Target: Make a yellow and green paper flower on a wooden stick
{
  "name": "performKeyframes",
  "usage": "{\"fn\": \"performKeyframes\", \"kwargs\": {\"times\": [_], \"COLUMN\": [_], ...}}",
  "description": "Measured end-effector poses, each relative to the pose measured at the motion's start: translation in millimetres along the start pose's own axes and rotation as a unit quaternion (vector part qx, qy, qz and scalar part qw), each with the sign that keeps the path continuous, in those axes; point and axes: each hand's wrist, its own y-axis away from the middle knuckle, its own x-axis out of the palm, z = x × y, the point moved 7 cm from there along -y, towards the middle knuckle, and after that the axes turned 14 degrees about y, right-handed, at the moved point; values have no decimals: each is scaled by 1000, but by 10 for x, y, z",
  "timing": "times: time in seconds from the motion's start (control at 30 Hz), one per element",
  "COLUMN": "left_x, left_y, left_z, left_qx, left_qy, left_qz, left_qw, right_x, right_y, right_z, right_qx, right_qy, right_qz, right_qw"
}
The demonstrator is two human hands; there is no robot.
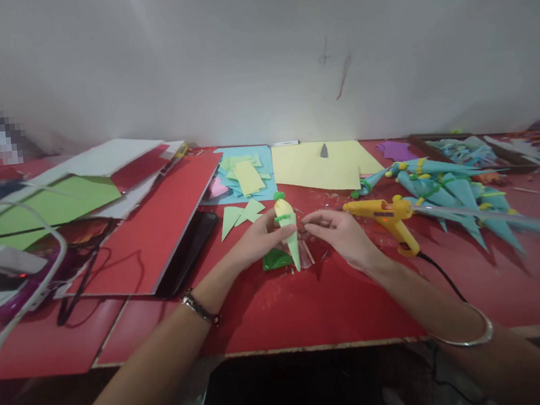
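Observation:
Just above the red tabletop, my left hand (pixel 267 233) pinches a paper bird (pixel 291 238), a pale green cone with a yellow top and bright green trim, its point hanging down. Close by on the right is my right hand (pixel 337 234), thumb and fingertips pressed together; whatever is between them is too small to make out. Beneath the bird lies a green packet (pixel 275 259), partly covered by my left hand. Beyond my left hand are several cut light green paper pieces (pixel 233 220). To the right of my right hand stands a yellow glue gun (pixel 386 213) with a clear stick in it.
Several finished blue paper birds (pixel 460 194) are heaped at the right. At the back lie yellow paper sheets (pixel 314 169) and a blue sheet with stacked cut pieces (pixel 248 176). A red board (pixel 157 220), a purple power strip (pixel 16 294) and cables occupy the left.

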Motion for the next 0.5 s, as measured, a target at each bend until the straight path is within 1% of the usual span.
{"fn": "performKeyframes", "kwargs": {"times": [0.13,0.33,0.5], "left_x": [-7,7,20], "left_y": [6,10,8], "left_z": [-11,-23,-15], "left_qx": [1,-1,-2], "left_qy": [3,-5,-6], "left_qz": [-9,-3,9], "left_qw": [1000,1000,1000], "right_x": [11,-43,-80], "right_y": [-10,-2,8], "right_z": [18,72,119], "right_qx": [-4,-23,-53], "right_qy": [-7,29,50], "right_qz": [6,-33,-61], "right_qw": [1000,999,996]}}
